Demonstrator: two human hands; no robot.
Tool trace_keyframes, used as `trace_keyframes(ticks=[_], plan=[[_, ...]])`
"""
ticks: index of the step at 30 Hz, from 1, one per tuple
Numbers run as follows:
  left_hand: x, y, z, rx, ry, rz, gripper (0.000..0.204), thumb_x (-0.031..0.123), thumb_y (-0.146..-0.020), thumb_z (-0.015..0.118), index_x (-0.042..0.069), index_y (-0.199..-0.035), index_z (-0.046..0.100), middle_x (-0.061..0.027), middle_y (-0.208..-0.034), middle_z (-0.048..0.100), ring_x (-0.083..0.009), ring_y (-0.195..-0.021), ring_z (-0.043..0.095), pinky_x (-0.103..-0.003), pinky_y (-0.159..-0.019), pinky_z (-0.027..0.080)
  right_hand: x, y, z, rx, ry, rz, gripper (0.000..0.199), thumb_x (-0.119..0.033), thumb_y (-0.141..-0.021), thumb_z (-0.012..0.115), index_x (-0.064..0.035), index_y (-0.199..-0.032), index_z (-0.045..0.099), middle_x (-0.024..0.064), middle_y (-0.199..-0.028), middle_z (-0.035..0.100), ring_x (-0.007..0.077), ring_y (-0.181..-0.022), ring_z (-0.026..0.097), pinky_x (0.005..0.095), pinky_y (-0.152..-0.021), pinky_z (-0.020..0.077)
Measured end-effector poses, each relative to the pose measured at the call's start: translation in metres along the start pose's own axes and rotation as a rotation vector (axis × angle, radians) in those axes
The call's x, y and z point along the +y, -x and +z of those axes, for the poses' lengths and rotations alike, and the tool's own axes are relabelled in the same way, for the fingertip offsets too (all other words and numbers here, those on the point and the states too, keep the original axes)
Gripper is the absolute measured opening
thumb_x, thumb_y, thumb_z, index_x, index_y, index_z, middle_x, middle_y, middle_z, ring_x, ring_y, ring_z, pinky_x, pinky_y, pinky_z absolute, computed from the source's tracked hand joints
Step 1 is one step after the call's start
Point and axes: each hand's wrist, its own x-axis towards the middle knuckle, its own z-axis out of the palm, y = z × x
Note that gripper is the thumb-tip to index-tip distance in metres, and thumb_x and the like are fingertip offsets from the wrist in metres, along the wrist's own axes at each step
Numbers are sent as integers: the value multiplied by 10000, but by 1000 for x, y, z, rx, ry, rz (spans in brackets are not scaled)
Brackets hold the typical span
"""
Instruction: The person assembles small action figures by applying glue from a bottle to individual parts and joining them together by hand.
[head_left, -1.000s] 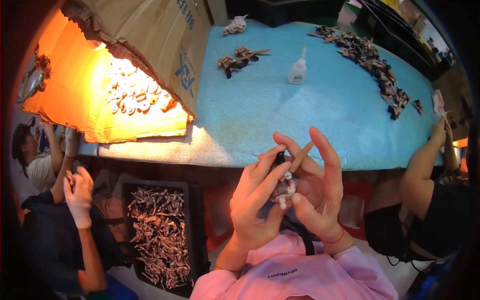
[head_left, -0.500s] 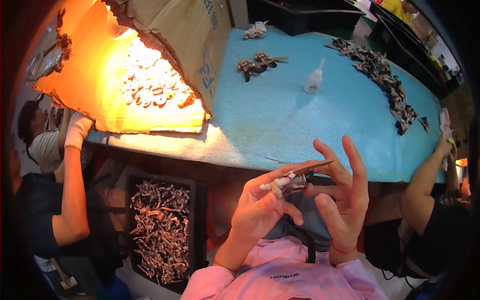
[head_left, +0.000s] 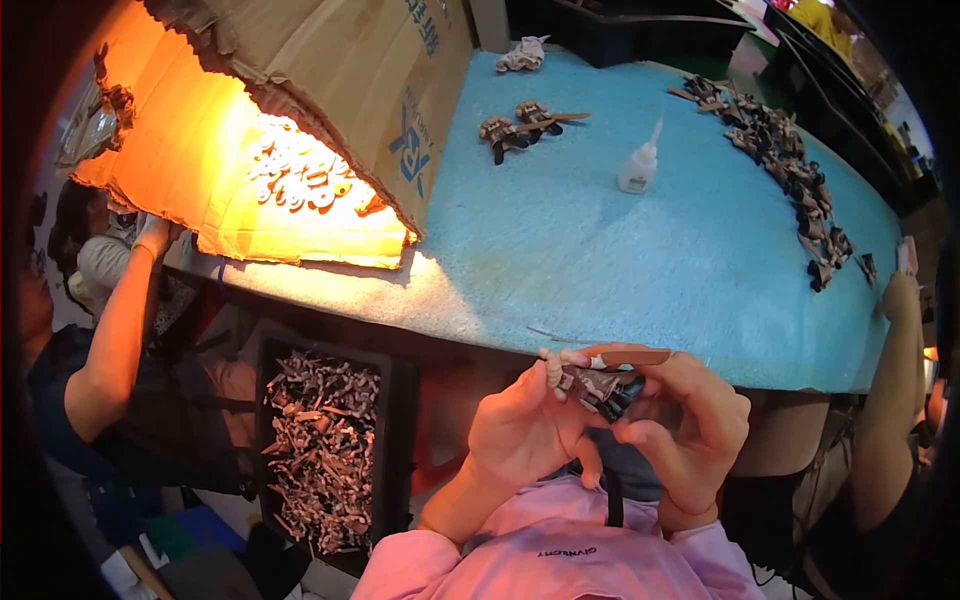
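Nearer than 0.5 s ago, the right hand (head_left: pixel 692 425) has swung in from its spread pose to curl about the dark end of a small figurine (head_left: pixel 597 388). A blue tabletop (head_left: pixel 540 260) fills most of the space ahead, with a torn cardboard box (head_left: pixel 370 90) at its left. Left of the person's forearms stands a black crate (head_left: pixel 396 440) heaped with brownish pieces. A long row of figurines (head_left: pixel 790 170) runs down the table's right side; a white bottle (head_left: pixel 637 172) stands mid-table, 2 more figurines (head_left: pixel 497 132) left of it. The left hand (head_left: pixel 515 420) pinches the held figurine's pale end, just off the table's near edge. Its long axis runs left to right, dark end nearer the right hand; whether the right thumb presses it, I cannot tell. A flat brown strip (head_left: pixel 635 357) lies along its upper side.
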Motion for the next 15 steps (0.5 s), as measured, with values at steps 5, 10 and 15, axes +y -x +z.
trace_keyframes(ticks=[5,10,15], plan=[[-2,-13,4,-20,20,-78,427,439,-936,325,120,-1216,373,-202,-1138,504,-407,-927,560,-481,-566,526,3,-2,-5,-2,133,-1,377,-72,-646,730,21,-991,612,94,-944,657,143,-579,545,231,-518,455],[0,-17,5,116,-29,-63,456,478,-929,304,128,-1215,359,-173,-1085,536,-393,-801,596,-446,-532,515,12,-3,0,32,219,-63,388,-91,-639,737,21,-989,613,110,-930,657,159,-600,576,238,-523,464],[1,-21,0,53,-29,-80,461,474,-924,334,118,-1213,383,-144,-1032,556,-343,-723,614,-369,-474,478,10,-5,-4,25,259,-27,423,-126,-622,755,25,-990,612,114,-912,658,184,-641,596,252,-558,470]])
